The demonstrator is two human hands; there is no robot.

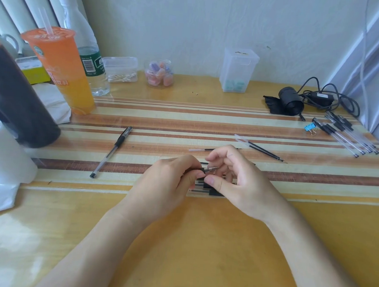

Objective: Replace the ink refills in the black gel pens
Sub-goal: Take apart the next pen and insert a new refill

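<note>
My left hand [171, 182] grips a black gel pen [203, 171] by its grip end, its metal tip pointing right. My right hand [233, 174] hovers at that tip with thumb and fingers curled around it; whether it touches is hidden. Under my hands lie more black pen parts [212, 191], partly covered. A whole gel pen [111, 152] lies to the left on the striped mat [141, 121]. Two loose refills [260, 148] lie to the right, and a third refill [200, 149] lies behind my fingers. Several gel pens [347, 134] are piled at the far right.
An orange drink cup [60, 68], a water bottle [90, 57] and a dark bottle [15, 99] stand at the left. Small plastic boxes [238, 69] line the wall. A black device with cables [294, 100] and a blue binder clip [309, 127] sit at the right.
</note>
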